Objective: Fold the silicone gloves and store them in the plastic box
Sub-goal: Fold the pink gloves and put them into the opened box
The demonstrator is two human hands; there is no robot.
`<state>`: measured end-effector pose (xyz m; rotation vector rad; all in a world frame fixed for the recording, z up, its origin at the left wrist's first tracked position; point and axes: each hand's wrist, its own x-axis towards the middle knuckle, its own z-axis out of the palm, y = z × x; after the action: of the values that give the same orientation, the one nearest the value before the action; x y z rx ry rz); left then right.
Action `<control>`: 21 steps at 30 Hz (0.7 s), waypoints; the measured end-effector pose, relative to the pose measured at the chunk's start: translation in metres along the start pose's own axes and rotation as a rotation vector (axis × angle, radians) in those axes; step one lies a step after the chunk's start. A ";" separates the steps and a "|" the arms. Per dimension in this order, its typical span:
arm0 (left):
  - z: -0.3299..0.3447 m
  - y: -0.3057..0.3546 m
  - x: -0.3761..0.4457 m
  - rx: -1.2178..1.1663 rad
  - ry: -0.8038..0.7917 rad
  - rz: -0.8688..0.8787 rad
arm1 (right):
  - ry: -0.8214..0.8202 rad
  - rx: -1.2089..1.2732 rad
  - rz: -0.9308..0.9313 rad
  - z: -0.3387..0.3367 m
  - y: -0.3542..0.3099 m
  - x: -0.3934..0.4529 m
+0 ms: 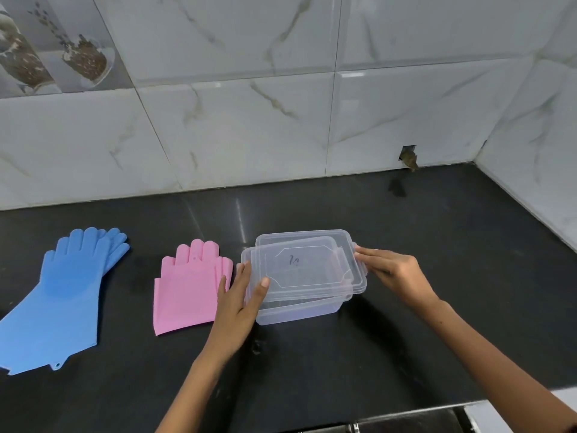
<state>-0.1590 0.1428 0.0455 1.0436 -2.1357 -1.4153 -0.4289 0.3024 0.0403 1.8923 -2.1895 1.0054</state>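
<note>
Both hands at clear plastic box, glossy black counter.
Left hand (239, 303) grips the skewed translucent lid (307, 267) at its left edge; right hand (392, 271) pinches the right rim. Box (296, 310) rectangular, empty. Folded pink gloves (187, 292) just beside; blue gloves (59, 295) flat, unfolded, farther left.

A: Gloves?
B: Blue pair (59, 295) flat, unfolded, far left; pink pair (189, 287) folded, just left of box
A: Box?
B: Clear plastic box (299, 303), lid (304, 267) sitting askew on top
</note>
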 end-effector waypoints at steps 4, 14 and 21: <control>0.002 0.013 0.003 -0.107 0.042 0.006 | 0.037 0.029 -0.017 -0.005 -0.001 0.004; -0.046 0.038 0.092 -0.441 0.122 -0.117 | 0.329 0.298 0.286 0.009 0.003 0.105; -0.045 0.017 0.148 -0.434 0.067 -0.268 | 0.109 0.170 0.735 0.079 0.032 0.148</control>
<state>-0.2326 0.0071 0.0669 1.2057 -1.5793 -1.8307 -0.4651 0.1351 0.0332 1.0122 -2.8612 1.3737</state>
